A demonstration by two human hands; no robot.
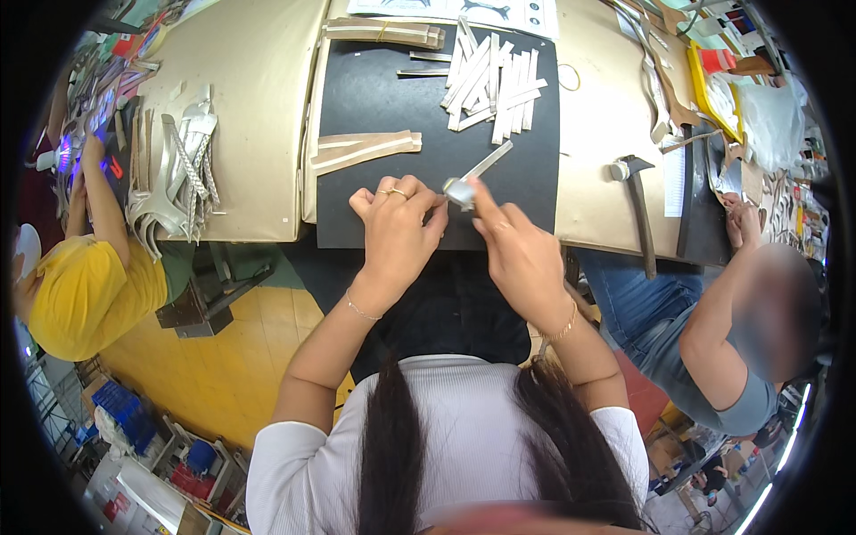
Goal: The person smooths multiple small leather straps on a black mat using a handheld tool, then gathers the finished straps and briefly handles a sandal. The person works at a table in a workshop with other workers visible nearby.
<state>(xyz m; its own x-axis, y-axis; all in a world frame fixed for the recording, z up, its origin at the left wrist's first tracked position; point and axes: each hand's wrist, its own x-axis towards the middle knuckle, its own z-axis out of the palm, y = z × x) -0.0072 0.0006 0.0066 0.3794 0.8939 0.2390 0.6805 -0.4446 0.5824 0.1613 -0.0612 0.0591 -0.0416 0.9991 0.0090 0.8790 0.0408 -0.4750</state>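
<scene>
My right hand (522, 259) is closed, its index finger and thumb at a small whitish, shiny piece (459, 192) whose exact kind I cannot make out. A thin silvery strip (490, 160) slants up and away from that piece over the black mat (366, 214). Just left of it, my left hand (399, 223) is closed with its fingers curled together at the mat's near part; what they hold, if anything, is hidden. Beyond my left hand lie brown strips with a pale band (370, 147). A loose pile of silvery strips (499, 80) lies farther off, right of a banded brown bundle (383, 33).
A hammer (637, 214) lies at the table's right, near a yellow tray (709, 80). Pale strap-like pieces (183, 169) are heaped on the left. A printed sheet (464, 11) lies beyond the mat. People work on both sides: a yellow shirt (85, 294) left, a grey-blue shirt (713, 357) right.
</scene>
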